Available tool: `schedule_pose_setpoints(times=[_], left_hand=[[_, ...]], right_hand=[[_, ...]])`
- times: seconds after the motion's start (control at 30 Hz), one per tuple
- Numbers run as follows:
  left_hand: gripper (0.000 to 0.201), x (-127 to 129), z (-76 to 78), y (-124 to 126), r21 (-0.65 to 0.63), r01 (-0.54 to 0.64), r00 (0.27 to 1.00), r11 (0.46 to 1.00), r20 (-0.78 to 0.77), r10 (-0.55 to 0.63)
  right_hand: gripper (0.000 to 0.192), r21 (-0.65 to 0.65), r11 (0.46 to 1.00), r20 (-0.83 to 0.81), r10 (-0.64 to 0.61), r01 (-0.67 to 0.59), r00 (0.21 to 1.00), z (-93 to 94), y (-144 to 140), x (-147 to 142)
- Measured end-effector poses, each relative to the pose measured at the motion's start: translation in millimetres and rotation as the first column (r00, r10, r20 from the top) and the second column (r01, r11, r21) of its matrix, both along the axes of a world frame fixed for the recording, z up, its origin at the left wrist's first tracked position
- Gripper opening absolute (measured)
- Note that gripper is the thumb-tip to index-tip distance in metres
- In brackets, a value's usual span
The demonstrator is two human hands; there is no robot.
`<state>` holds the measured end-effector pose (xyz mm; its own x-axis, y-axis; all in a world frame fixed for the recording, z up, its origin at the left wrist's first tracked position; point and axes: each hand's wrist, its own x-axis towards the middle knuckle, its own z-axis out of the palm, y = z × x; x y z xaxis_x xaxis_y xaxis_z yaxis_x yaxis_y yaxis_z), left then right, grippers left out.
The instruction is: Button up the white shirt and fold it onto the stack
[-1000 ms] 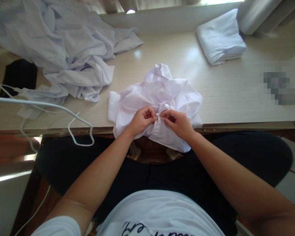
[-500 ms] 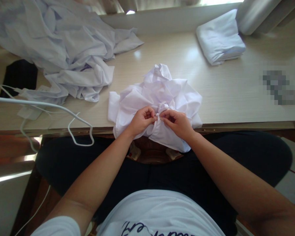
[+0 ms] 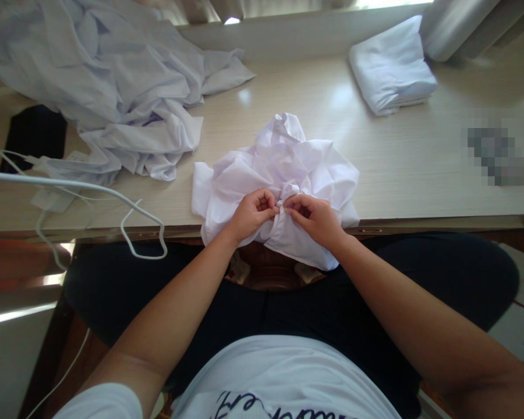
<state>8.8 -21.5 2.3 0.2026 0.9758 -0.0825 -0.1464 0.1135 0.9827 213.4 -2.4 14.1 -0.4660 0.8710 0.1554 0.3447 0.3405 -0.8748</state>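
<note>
A crumpled white shirt lies at the near edge of the pale wooden table, part of it hanging over the edge. My left hand and my right hand meet at the shirt's front edge, fingertips almost touching. Each hand pinches a small fold of the white cloth between thumb and fingers. What sits between the fingertips is too small to tell.
A heap of loose white garments covers the table's far left. A folded white stack rests at the far right, beside a pale roll. White cables hang off the left edge near a black object.
</note>
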Motion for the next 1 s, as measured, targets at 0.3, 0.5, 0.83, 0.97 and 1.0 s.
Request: schedule_pose_setpoints(times=[0.3, 0.5, 0.83, 0.97, 1.0], left_hand=[[0.024, 2.2, -2.0, 0.5, 0.047, -0.005, 0.998, 0.999, -0.063, 0.008], [0.023, 1.4, -3.3, 0.9, 0.050, -0.010, 0.998, 0.999, -0.060, 0.013], [0.027, 1.7, -3.4, 0.3, 0.089, 0.006, 0.999, 0.996, -0.048, -0.001], [0.029, 3.1, -5.5, -0.1, 0.095, -0.012, 0.997, 0.995, -0.080, 0.020], [0.029, 3.2, -5.8, -0.2, 0.097, -0.014, 0.996, 0.995, -0.084, 0.023]], right_hand=[[0.014, 0.030, 0.999, 0.012, 0.021, -0.021, 1.000, -3.6, -1.6, -1.4], [0.014, 0.033, 0.999, 0.023, 0.035, -0.036, 0.999, -1.8, -2.3, -2.3], [0.013, 0.034, 0.999, 0.056, 0.019, -0.021, 0.998, -1.0, -3.0, -3.1], [0.012, 0.042, 0.999, 0.066, 0.015, -0.018, 0.998, 0.5, -3.7, -3.4], [0.011, 0.042, 0.999, 0.072, 0.014, -0.017, 0.997, 0.9, -3.8, -3.4]])
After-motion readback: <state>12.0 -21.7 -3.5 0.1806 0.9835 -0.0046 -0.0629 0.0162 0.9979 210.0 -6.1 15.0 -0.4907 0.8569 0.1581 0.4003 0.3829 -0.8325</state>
